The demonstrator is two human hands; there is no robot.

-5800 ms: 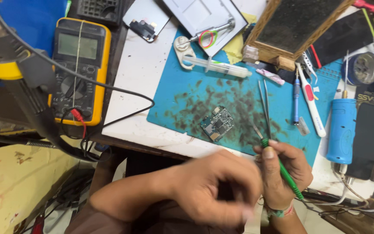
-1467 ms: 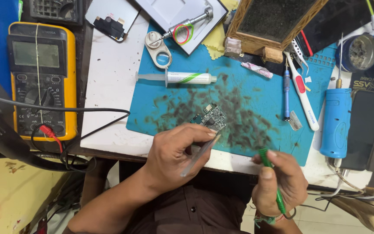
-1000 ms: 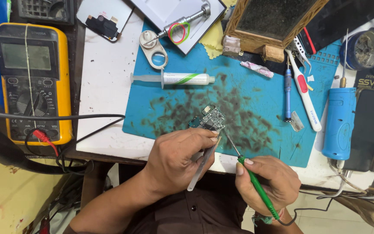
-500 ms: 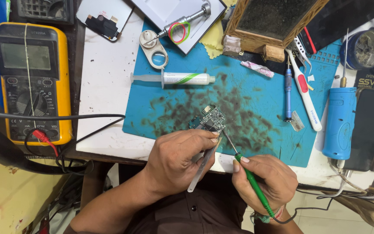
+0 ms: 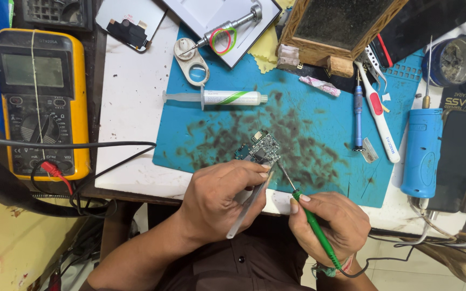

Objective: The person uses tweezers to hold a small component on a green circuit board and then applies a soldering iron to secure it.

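Near the desk (image 5: 130, 124) edge, right hand (image 5: 327, 226) is closed on a green-handled iron (image 5: 313, 229), tip aimed up-left at the board. Left hand (image 5: 219, 199) pinches tweezers (image 5: 249, 202) shut, points on the small circuit board (image 5: 260, 148) lying on the blue mat (image 5: 319, 124). Board prob light, stiff, fragile w/ tiny parts, so hold by bare edges imo. Long axis runs diagonal, lower-left to upper-right. Farther back: flux syringe (image 5: 227, 98).
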